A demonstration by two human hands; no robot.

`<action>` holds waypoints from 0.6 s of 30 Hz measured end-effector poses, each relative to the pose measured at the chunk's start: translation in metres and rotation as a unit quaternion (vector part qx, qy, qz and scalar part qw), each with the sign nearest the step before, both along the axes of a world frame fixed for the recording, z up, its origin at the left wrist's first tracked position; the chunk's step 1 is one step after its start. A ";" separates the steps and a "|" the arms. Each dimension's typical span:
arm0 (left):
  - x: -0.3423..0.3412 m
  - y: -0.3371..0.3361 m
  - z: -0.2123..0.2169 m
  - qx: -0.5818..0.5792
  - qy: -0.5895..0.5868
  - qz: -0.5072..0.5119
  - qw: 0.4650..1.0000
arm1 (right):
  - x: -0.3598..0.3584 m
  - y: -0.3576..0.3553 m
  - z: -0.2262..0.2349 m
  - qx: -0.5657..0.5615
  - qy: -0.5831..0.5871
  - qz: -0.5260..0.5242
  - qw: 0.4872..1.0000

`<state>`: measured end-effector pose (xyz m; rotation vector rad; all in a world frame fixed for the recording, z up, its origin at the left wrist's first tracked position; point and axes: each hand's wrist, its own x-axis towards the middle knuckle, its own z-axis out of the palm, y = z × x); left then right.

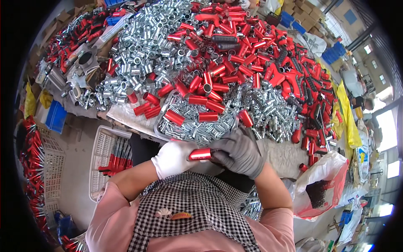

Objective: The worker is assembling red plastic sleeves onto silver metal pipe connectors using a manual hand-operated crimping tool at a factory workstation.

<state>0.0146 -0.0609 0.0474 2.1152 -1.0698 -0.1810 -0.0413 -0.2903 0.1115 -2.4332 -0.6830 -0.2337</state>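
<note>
A short shiny red metal tube (200, 154) lies level between my two gloved hands, close in front of my chest. My left hand (174, 158), in a white glove, is closed around its left end. The fingers of my right hand (239, 153), in a grey glove, are curled at its right end and hide that end. Just beyond my hands stands a clear tray of small metal pins (189, 132), with a few red tubes (208, 116) lying on top. Another red tube (245, 118) rests near my right hand.
Silver metal sleeves (145, 46) are heaped at the far left of the table, red tubes and red handles (289, 80) at the right. A white basket (97, 164) of red-handled tools stands at my left. An open white sack (323, 185) with dark small parts is at my right.
</note>
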 end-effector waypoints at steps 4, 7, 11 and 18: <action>0.010 0.002 0.006 0.031 0.029 0.019 0.999 | 0.012 0.007 -0.006 -0.118 -0.027 0.018 0.992; 0.017 0.007 0.008 0.006 0.071 0.049 0.996 | 0.034 0.014 0.017 -0.202 -0.008 0.031 0.979; 0.026 0.015 0.013 -0.063 0.163 0.071 0.982 | 0.096 -0.002 0.029 -0.004 0.249 0.164 0.954; 0.030 0.021 0.012 -0.059 0.188 0.082 0.977 | 0.279 -0.042 0.038 -0.193 0.062 -0.282 0.938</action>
